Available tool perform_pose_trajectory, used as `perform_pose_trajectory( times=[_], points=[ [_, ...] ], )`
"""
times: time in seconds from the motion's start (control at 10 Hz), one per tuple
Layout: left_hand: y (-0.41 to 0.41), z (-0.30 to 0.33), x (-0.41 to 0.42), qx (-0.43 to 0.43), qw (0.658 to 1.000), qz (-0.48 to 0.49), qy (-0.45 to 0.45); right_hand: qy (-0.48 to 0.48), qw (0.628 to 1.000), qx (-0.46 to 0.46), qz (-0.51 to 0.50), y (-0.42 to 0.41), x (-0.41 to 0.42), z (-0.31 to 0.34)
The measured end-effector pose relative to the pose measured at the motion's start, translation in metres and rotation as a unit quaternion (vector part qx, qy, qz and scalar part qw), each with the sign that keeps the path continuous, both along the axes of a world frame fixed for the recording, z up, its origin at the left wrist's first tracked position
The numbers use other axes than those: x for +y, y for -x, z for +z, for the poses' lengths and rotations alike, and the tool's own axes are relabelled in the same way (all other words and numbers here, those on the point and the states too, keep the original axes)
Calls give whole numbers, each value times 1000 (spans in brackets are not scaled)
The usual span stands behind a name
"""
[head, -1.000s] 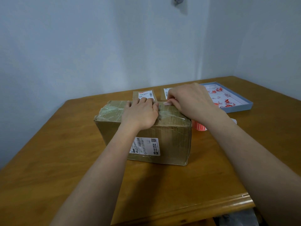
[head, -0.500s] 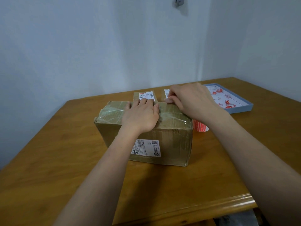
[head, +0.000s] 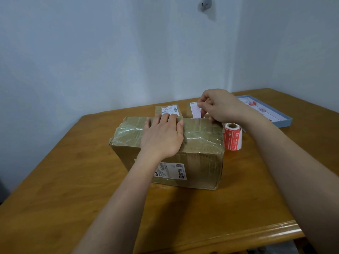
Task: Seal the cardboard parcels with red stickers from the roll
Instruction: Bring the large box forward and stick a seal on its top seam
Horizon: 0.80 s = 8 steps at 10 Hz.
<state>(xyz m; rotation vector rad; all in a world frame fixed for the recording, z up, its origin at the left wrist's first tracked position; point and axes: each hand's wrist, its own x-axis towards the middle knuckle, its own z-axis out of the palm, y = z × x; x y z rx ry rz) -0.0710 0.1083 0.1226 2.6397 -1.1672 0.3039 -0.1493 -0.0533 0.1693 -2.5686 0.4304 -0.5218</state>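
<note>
Right hand has its grip pinched on a pale strip, sticker or backing, I can't tell, lifted above the far edge of the cardboard parcel; left hand lies flat on the lid, fingers straight, holding it down. I'd keep that palm pressure, lay the strip across the flap seam and smooth from one end. Red sticker roll stands on the tabletop just beside the parcel's right end.

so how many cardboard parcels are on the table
3: the big parcel in front under the left hand, and two small ones behind it, one centre, one partly hidden by the right hand. More may be hidden.
</note>
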Motion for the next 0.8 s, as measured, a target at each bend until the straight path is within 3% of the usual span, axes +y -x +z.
perform_pose_trajectory(
  times=[0.5, 0.6, 0.7, 0.8],
  points=[
    [3, -2, 5, -13, 1000, -7, 14, -150, 988, -9, -41, -4, -1, 6],
    [2, -2, 5, -13, 1000, -8, 9, -230, 970, -65, -50, -5, -1, 5],
    [-2, 0, 1, 19, 1000, -12, 1, -251, 950, -170, -74, -5, -1, -1],
    [-9, 3, -4, 64, 996, -29, 56, -235, 936, -252, -73, 2, 4, -4]
  ],
)
